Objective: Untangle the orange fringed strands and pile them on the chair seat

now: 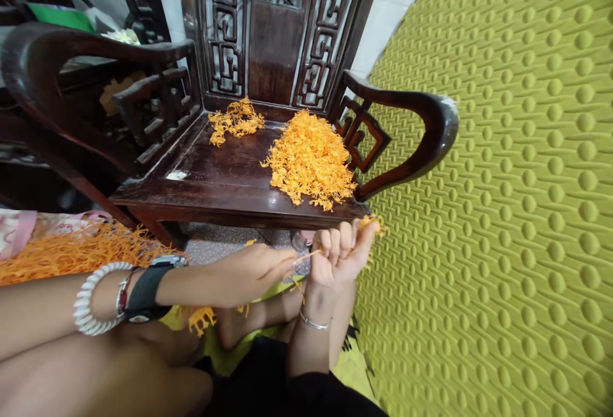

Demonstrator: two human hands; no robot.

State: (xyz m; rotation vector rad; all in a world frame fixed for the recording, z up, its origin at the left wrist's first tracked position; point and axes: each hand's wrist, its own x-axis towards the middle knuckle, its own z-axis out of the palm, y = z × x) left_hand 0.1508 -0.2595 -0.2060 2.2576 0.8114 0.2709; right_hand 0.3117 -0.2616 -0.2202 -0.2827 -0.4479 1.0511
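Nearest, left hand (249,271) pinching one end of a thin orange strand (306,255); right hand (341,250) curled shut around the other end, perhaps with a small orange tuft (372,223) at its fingertips. Beyond, on the dark carved chair seat (225,174), a big orange pile (310,158) and a smaller heap (235,119).

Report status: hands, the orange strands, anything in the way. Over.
Left hand pinching a thin orange strand. Right hand curled on the strand's other end and an orange tuft. Big orange pile on the chair seat. Nothing between.
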